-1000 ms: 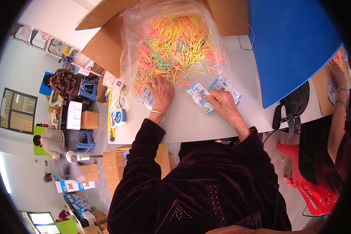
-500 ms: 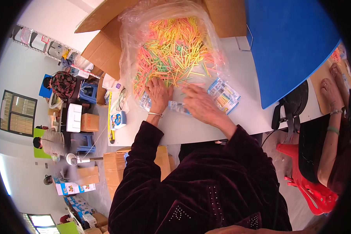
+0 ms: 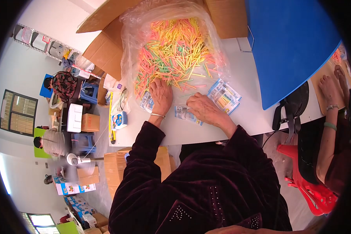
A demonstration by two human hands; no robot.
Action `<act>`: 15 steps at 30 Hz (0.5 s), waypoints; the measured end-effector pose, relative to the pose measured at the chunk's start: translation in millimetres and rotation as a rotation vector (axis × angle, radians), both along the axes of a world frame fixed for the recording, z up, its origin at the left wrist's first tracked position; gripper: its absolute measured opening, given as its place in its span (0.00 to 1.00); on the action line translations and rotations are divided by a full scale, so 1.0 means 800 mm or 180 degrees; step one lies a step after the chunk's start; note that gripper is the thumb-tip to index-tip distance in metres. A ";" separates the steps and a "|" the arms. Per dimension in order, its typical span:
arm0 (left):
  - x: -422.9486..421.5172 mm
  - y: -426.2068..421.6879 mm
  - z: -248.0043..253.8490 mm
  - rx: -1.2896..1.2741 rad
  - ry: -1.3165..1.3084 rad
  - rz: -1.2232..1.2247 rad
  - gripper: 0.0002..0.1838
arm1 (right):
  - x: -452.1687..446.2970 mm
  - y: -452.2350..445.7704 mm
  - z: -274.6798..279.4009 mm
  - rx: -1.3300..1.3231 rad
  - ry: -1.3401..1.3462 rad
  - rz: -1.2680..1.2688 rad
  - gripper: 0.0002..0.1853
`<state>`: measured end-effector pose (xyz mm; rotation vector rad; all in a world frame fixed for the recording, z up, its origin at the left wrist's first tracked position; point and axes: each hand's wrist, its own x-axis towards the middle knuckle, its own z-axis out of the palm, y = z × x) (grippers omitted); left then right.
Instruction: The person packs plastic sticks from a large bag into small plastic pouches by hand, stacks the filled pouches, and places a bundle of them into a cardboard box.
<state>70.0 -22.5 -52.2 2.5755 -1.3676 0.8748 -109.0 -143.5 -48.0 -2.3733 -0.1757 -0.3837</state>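
Observation:
A heap of thin pink, yellow and green sticks (image 3: 175, 54) spills from a clear plastic liner (image 3: 130, 50) onto the white table. My left hand (image 3: 160, 96) is at the heap's near edge, fingers curled down; what they hold is hidden. Beside it, partly covered, lies a blue-and-white printed packet (image 3: 146, 102). My right hand (image 3: 207, 110) has its fingers closed at the edge of another small printed packet (image 3: 183, 113), lying flat. Farther right is a printed packet with sticks showing through its window (image 3: 225, 96).
An open cardboard box (image 3: 103, 54) surrounds the liner. A blue panel (image 3: 292, 46) stands at right, with a black bag (image 3: 294, 107) below it. A small blue-and-white pack (image 3: 119, 120) and yellow ruler (image 3: 112, 117) lie left. A co-worker's hands (image 3: 331, 87) show far right.
My right hand has drawn slightly down and right, its fingers closing over the middle packet, which shows more. My left hand has shifted slightly right, uncovering more of the left packet.

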 end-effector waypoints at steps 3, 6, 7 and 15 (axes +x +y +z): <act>0.004 0.003 -0.001 -0.0100 0.0120 0.0029 0.15 | -0.004 -0.002 0.000 0.0069 0.0043 0.0021 0.07; 0.011 0.004 -0.001 -0.0079 0.0416 0.0086 0.14 | -0.007 -0.002 0.001 0.0196 0.0035 0.0023 0.08; 0.014 0.003 -0.001 -0.0055 0.0435 0.0068 0.15 | -0.007 -0.003 0.001 0.0226 0.0019 0.0013 0.08; 0.013 0.003 0.017 -0.0161 0.0825 0.0015 0.21 | -0.006 -0.004 0.000 0.0271 0.0010 0.0036 0.08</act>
